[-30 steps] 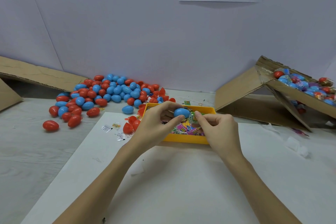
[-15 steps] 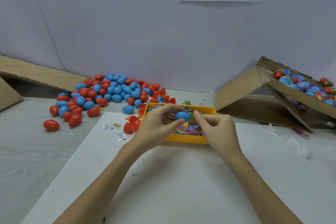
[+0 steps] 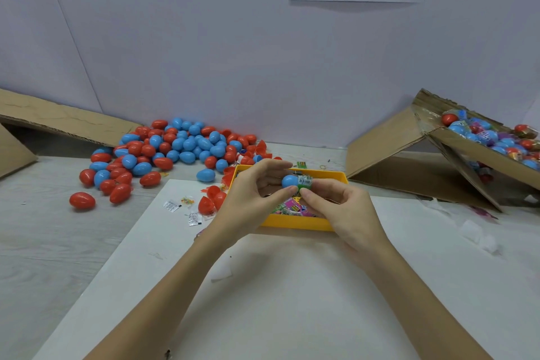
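We work over a big white board (image 3: 263,301) so small bits stay easy to see. A cardboard box (image 3: 388,149) leans open on our right with filled eggs inside, close enough to reach. A heap of red and blue eggs (image 3: 181,146) lies by the wall on our left, well apart from that box, so we think the empty ones wait there.

The yellow tray (image 3: 295,223) sits right in front of us, full of bright little packets. We hold our hands over it, so anything that drops lands back in.

Our left hand (image 3: 251,199) curls its thumb and fingers round the blue egg (image 3: 289,181) and pinches it. Our right hand (image 3: 342,207) pinches the green packet (image 3: 305,180), which touches the egg's open side. We think we are pushing it in.

The egg hangs in the air just above the tray's far side. It lies sideways, long way from left to right. Its round blue end points to our left and the green end points to our right.
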A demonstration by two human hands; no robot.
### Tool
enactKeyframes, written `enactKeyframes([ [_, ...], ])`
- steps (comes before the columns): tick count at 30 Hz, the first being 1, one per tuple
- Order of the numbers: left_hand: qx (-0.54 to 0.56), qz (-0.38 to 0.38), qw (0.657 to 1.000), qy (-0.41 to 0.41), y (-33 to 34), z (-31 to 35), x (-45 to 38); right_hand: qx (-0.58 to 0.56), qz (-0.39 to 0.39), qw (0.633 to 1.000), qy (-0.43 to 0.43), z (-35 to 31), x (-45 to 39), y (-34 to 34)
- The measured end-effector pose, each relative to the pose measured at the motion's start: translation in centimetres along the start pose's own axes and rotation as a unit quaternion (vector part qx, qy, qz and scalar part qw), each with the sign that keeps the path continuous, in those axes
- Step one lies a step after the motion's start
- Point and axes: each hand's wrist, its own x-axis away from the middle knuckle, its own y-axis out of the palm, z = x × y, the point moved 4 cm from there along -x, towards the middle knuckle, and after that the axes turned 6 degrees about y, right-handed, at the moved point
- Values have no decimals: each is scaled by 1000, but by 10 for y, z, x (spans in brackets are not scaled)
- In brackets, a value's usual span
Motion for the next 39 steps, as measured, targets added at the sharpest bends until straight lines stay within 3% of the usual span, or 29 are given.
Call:
enactKeyframes([
  [17, 25, 6, 1000, -9, -3, 0, -1, 6, 31, 998, -55, -7, 5, 3],
  [27, 31, -2, 999, -8, -2, 1, 0, 27, 10, 999, -33, -6, 5, 5],
  [32, 30, -2, 999, 23, -1, 4, 0, -30, -5, 1000, -7, -6, 4, 6],
  [39, -102, 8, 986, 135, 2, 13, 3, -150, -79, 981, 95, -6, 7, 14],
])
